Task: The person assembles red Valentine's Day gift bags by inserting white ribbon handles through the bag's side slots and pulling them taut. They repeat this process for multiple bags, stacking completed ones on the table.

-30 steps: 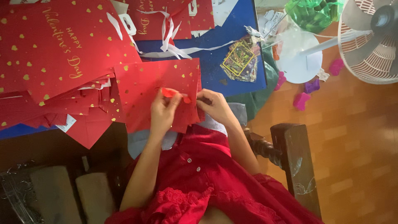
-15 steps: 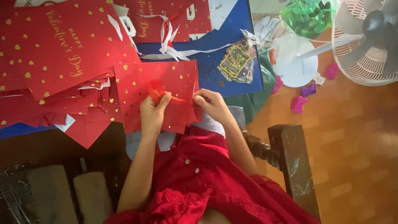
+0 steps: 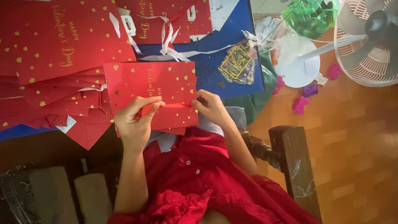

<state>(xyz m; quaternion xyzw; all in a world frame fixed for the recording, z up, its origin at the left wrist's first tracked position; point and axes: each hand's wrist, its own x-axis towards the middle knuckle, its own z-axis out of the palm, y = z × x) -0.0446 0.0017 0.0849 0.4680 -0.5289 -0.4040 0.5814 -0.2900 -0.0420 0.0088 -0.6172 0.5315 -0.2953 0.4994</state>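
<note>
A flat red paper bag (image 3: 153,83) with gold hearts and gold writing lies on my lap edge and the table in front of me. Over its lower part I hold a thin red strip (image 3: 176,105) stretched level between both hands. My left hand (image 3: 134,122) pinches the strip's left end with thumb and fingers. My right hand (image 3: 211,108) pinches the right end. Both hands rest against the bag.
A pile of similar red bags (image 3: 54,62) covers the left of the blue table cover (image 3: 215,66), with white ribbon handles (image 3: 168,45). A clear packet of gold items (image 3: 238,64), a white fan (image 3: 369,45), pink toys (image 3: 300,103) on the wood floor and a dark chair arm (image 3: 290,161) sit right.
My hands were close together around a small red piece; they have drawn apart, the left moving down and left, and the red strip is now pulled out between them.
</note>
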